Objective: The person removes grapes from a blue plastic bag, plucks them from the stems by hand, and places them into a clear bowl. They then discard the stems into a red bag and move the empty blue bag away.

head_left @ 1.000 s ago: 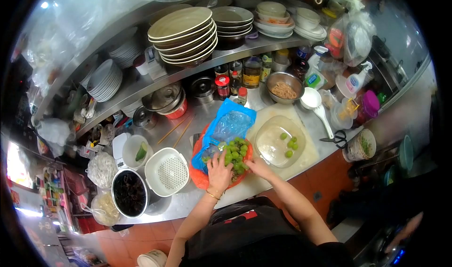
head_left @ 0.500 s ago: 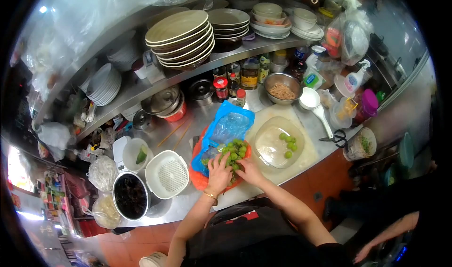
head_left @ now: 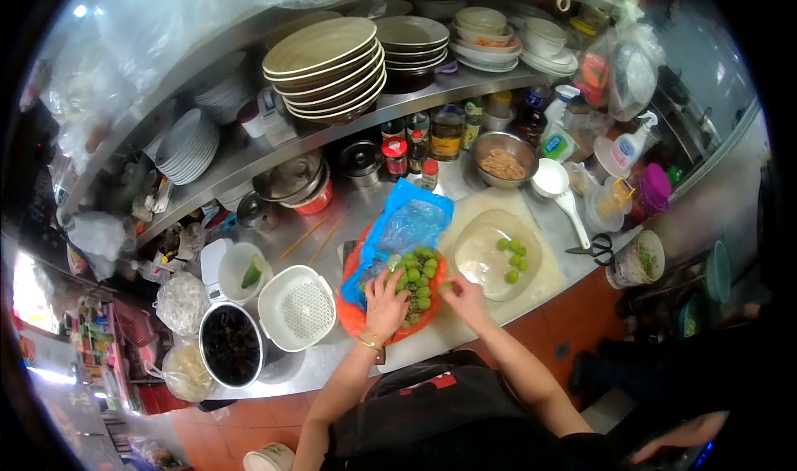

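Note:
A bunch of green grapes lies on an orange plastic bag with a blue plastic bag folded back behind it. My left hand is on the bunch's left side, fingers curled over the fruit and holding it. Just right of the bunch, my right hand is closed in a pinch on a single green grape, partly covered by the fingers. Beside that hand, a clear plastic bowl on a pale cutting board contains several loose grapes.
On the left stand a white strainer basket and a metal pot of dark food. Behind are a metal bowl of meat, a white ladle and scissors. Stacked plates fill the shelf above. Another person's hand shows lower right.
My right hand has moved right, away from the bunch toward the clear bowl, with a grape in its fingers. My left hand stays on the bunch. The view has shifted slightly.

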